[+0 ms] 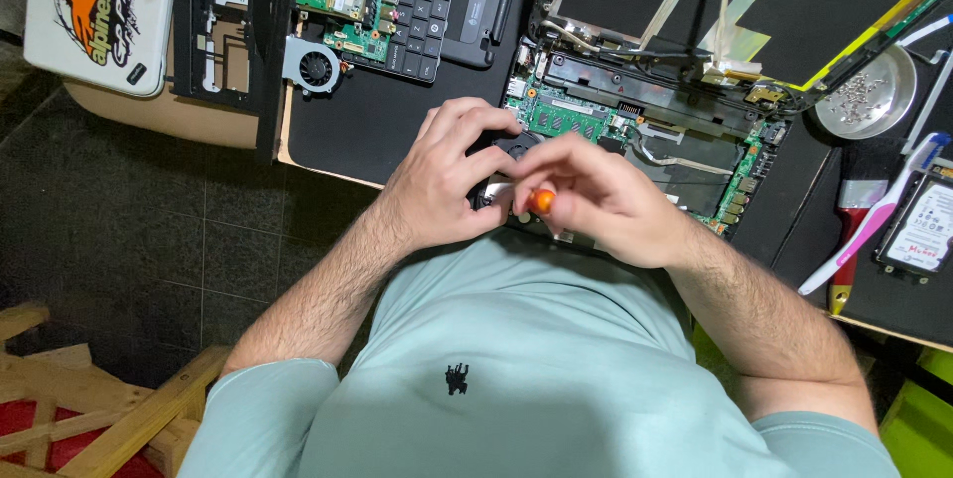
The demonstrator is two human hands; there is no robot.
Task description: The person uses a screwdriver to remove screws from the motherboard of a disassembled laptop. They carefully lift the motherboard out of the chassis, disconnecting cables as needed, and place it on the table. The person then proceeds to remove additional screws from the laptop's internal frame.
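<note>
An opened laptop base [685, 131] with a green circuit board lies on the dark table mat in front of me. My left hand [447, 180] rests on the near left corner of the base, fingers curled over a black fan part [513, 143]. My right hand [596, 195] grips a screwdriver with an orange handle [541, 201], held just beside my left hand. The tool's tip is hidden behind my fingers.
A second stripped laptop with keyboard, green board and small fan [314, 66] lies at the back left beside a white case [94, 11]. A metal bowl of screws [864, 96], a red-handled brush [852, 230], a white toothbrush [874, 220] and a hard drive [918, 230] sit at right. A wooden frame [89, 409] stands below left.
</note>
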